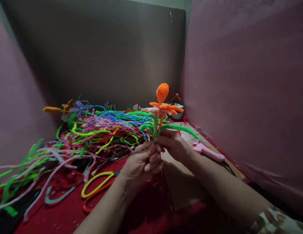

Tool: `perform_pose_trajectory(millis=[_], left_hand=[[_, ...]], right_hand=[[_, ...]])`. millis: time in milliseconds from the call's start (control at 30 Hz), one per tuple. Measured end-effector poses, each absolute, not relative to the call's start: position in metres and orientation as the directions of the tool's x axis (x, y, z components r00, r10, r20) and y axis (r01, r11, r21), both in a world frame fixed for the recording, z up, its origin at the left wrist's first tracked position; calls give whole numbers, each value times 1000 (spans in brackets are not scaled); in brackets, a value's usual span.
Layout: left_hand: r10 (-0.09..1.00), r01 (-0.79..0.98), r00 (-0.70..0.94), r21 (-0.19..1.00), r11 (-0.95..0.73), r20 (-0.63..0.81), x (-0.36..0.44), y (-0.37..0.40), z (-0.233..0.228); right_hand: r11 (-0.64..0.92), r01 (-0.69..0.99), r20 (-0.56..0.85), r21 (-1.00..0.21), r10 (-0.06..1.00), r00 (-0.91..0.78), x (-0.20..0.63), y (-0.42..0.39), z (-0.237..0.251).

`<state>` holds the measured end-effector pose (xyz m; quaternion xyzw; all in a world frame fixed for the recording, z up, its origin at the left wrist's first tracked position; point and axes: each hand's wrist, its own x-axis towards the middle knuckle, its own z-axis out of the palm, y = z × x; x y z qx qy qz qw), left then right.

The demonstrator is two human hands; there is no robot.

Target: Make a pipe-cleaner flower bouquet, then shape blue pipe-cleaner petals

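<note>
A pipe-cleaner flower bunch [162, 93] stands upright in the middle, with an orange bulb-shaped head on top. Below the head spread orange and pale petals, and long green leaves [182, 128] reach out to both sides. My left hand [145, 159] is closed around the lower stems. Just above it, my right hand [172, 141] pinches the stems at the base of the leaves. The fingers of both hands hide the lower ends of the stems.
A big heap of colourful pipe cleaners [112, 126] covers the left and back. Scissors [99, 185] with yellow and orange handles lie on the red cloth [65, 214]. At the right, a pink glue gun [207, 151] rests on cardboard [183, 185]. Walls rise behind and on both sides.
</note>
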<state>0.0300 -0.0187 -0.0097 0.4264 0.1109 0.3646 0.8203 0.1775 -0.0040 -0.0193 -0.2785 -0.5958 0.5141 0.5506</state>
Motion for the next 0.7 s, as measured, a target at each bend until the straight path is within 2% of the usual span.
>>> perform_pose_trajectory(millis=[67, 133, 267, 333, 367, 433, 500, 533, 600, 700], left_hand=[[595, -475, 787, 775, 418, 161, 28, -19, -16], [513, -446, 838, 776, 447, 186, 26, -18, -23], [469, -405, 863, 814, 417, 189, 25, -15, -30], [519, -368, 840, 868, 333, 157, 25, -13, -26], [578, -341, 804, 905, 256, 139, 25, -13, -22], [750, -233, 643, 972, -1, 155, 27, -13, -15], [864, -19, 387, 940, -341, 322, 29, -15, -13], [858, 91, 286, 879, -468, 428, 30, -16, -13], [812, 253, 203, 772, -583, 547, 32, -17, -17], [829, 316, 199, 767, -559, 522, 33, -18, -21]], right_hand=[[243, -241, 323, -939, 862, -390, 185, -1, -21], [224, -246, 319, -943, 823, -470, 190, 0, -21], [184, -338, 352, -923, 759, -548, 187, -3, -19], [161, -374, 351, -913, 775, -525, 182, -4, -18], [169, -375, 346, -911, 807, -479, 180, -4, -18], [219, -360, 340, -907, 885, -318, 177, -2, -19], [267, -317, 331, -910, 929, -165, 175, 1, -22], [283, -288, 327, -915, 938, -116, 174, 1, -24], [312, -222, 332, -924, 941, -62, 173, 0, -26], [335, -133, 345, -933, 937, -58, 171, -5, -26]])
